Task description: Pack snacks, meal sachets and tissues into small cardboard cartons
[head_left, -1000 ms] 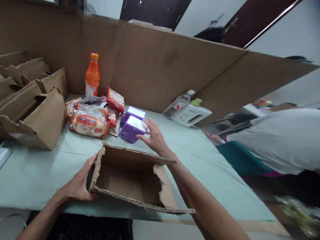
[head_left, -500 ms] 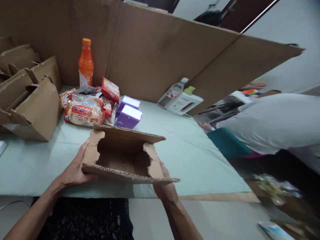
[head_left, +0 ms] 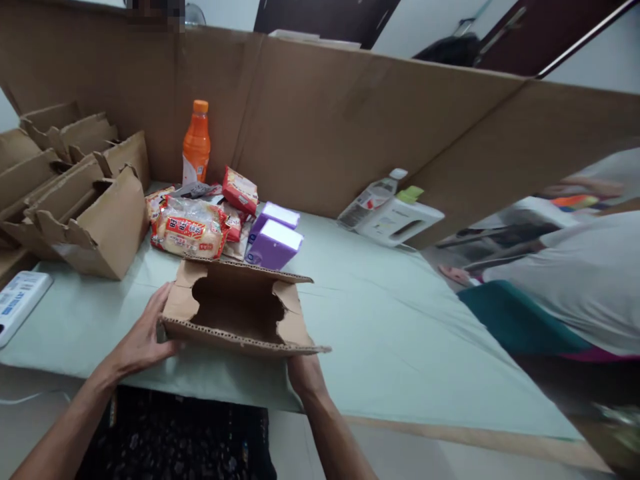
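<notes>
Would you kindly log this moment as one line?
left hand: holding open cardboard box; right hand: at box's right end, partly hidden; beyond: purple packs

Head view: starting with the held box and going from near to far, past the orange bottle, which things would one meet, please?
Open cardboard box, red-labelled packet, orange bottle, tall cardboard wall.

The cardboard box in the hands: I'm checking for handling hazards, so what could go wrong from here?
Pushed forward, the cardboard box might bump the red-labelled packet or purple boxes just beyond it. Its ragged edges could scratch the left hand or right hand if either slips.
</notes>
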`<state>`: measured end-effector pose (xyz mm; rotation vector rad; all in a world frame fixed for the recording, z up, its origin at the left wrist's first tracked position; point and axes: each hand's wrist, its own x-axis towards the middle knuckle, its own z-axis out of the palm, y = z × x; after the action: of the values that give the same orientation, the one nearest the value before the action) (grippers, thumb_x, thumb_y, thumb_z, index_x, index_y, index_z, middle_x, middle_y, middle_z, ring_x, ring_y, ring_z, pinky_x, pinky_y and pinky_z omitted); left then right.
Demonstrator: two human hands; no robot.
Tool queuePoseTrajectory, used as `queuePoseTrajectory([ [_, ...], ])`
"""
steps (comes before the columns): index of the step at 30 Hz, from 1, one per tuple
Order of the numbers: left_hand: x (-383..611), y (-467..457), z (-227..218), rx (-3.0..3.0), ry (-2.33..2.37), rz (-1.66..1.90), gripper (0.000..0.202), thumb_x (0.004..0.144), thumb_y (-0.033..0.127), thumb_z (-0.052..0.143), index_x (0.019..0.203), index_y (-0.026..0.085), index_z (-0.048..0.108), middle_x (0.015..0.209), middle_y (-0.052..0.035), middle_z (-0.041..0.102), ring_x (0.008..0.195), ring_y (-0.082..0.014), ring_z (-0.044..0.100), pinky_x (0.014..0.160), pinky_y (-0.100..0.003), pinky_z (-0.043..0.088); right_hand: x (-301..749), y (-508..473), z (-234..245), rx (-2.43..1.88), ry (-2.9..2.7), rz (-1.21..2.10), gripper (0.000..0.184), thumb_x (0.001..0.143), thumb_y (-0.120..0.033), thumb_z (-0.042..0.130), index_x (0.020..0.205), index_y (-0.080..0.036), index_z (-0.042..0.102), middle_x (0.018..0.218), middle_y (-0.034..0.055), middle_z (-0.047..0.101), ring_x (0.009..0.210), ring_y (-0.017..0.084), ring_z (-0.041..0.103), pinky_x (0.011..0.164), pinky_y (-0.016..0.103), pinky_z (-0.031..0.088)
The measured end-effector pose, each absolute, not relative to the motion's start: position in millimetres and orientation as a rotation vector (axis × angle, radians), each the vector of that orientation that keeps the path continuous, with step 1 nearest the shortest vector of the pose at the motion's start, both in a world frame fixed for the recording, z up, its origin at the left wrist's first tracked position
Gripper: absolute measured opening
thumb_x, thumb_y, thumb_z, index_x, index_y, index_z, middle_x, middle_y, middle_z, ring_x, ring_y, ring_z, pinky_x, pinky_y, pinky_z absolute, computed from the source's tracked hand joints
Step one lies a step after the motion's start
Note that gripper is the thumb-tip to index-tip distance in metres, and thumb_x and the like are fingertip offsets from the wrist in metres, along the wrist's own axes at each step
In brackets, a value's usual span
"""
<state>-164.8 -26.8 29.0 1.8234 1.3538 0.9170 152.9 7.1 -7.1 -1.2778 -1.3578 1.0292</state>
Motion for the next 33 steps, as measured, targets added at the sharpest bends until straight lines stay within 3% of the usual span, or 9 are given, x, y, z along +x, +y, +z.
queuePoseTrajectory([
  [5, -153, -27, 44, 1.745, 1.297, 1.002, 0.111, 0.080, 0.066, 0.078, 0.167, 0.029, 0.019, 0.172, -0.0146, 0.026, 0.158, -0.0436, 0.024, 0.128, -0.066, 0.023, 152, -5, -9, -1.307, -1.331, 1.012, 0.075, 0.098, -0.072, 0.037, 0.149, -0.021, 0.059, 0.130, 0.0125, 0.074, 0.138, 0.034, 0.057, 0.112, 0.052, 0.050],
  [8, -146, -29, 42, 1.666, 1.252, 1.054, 0.113, 0.080, 0.066, 0.078, 0.167, 0.030, 0.015, 0.170, -0.0150, 0.031, 0.156, -0.0425, 0.031, 0.127, -0.064, 0.030, 151, -13, -13, -1.354, -1.282, 1.004, 0.070, 0.097, -0.070, 0.041, 0.146, -0.026, 0.062, 0.132, 0.0105, 0.073, 0.144, 0.034, 0.052, 0.116, 0.054, 0.046],
  [11, -154, -28, 38, 1.681, 1.255, 1.037, 0.114, 0.078, 0.069, 0.079, 0.167, 0.030, 0.019, 0.170, -0.0143, 0.029, 0.157, -0.0439, 0.027, 0.129, -0.065, 0.024, 151, -16, -12, -1.361, -1.316, 1.039, 0.063, 0.096, -0.067, 0.045, 0.143, -0.030, 0.064, 0.133, 0.0085, 0.073, 0.146, 0.035, 0.049, 0.116, 0.055, 0.046],
  [14, -171, -18, 35, 1.718, 1.212, 1.003, 0.124, 0.071, 0.076, 0.080, 0.167, 0.027, 0.019, 0.169, -0.0139, 0.031, 0.157, -0.0501, 0.018, 0.129, -0.068, 0.018, 153, -13, -7, -1.321, -1.400, 1.107, 0.059, 0.096, -0.067, 0.048, 0.137, -0.030, 0.070, 0.130, 0.0075, 0.074, 0.138, 0.035, 0.058, 0.112, 0.052, 0.051],
  [18, -186, -1, 31, 1.658, 1.134, 1.020, 0.139, 0.061, 0.082, 0.082, 0.168, 0.026, 0.013, 0.167, -0.0180, 0.035, 0.155, -0.0540, 0.024, 0.125, -0.072, 0.024, 166, -3, 2, -1.307, -1.541, 1.150, 0.055, 0.095, -0.065, 0.053, 0.123, -0.025, 0.077, 0.123, 0.0095, 0.077, 0.119, 0.034, 0.070, 0.103, 0.048, 0.057],
  [23, -188, 6, 21, 1.658, 1.160, 1.041, 0.136, 0.067, 0.068, 0.086, 0.168, 0.034, 0.000, 0.172, -0.0173, 0.025, 0.156, -0.0495, 0.025, 0.124, -0.072, 0.025, 208, 46, 33, -1.462, -1.597, 0.661, 0.044, 0.091, -0.059, 0.065, 0.116, -0.024, 0.077, 0.127, 0.0116, 0.075, 0.119, 0.034, 0.069, 0.100, 0.051, 0.057],
  [28, -185, 6, 16, 1.683, 1.173, 1.023, 0.124, 0.070, 0.056, 0.085, 0.168, 0.035, 0.013, 0.172, -0.0127, 0.027, 0.155, -0.0474, 0.030, 0.124, -0.070, 0.027, 218, 153, 60, -1.441, -1.906, 0.208, 0.074, 0.080, -0.065, 0.074, 0.140, -0.023, 0.062, 0.146, 0.0170, 0.061, 0.133, 0.040, 0.057, 0.103, 0.058, 0.051],
  [30, -184, 6, 16, 1.710, 1.196, 1.013, 0.119, 0.070, 0.052, 0.085, 0.167, 0.033, 0.019, 0.171, -0.0126, 0.027, 0.156, -0.0469, 0.028, 0.125, -0.070, 0.025, 208, 190, 58, -1.496, -2.041, 0.137, 0.084, 0.074, -0.063, 0.077, 0.143, -0.020, 0.057, 0.144, 0.0196, 0.061, 0.133, 0.043, 0.055, 0.106, 0.061, 0.047],
  [33, -181, 2, 18, 1.697, 1.216, 1.006, 0.120, 0.072, 0.046, 0.084, 0.168, 0.032, 0.015, 0.170, -0.0144, 0.030, 0.154, -0.0457, 0.032, 0.125, -0.070, 0.026, 192, 213, 46, -1.595, -2.108, 0.107, 0.083, 0.072, -0.055, 0.078, 0.142, -0.016, 0.057, 0.133, 0.0214, 0.065, 0.123, 0.044, 0.058, 0.102, 0.062, 0.048],
])
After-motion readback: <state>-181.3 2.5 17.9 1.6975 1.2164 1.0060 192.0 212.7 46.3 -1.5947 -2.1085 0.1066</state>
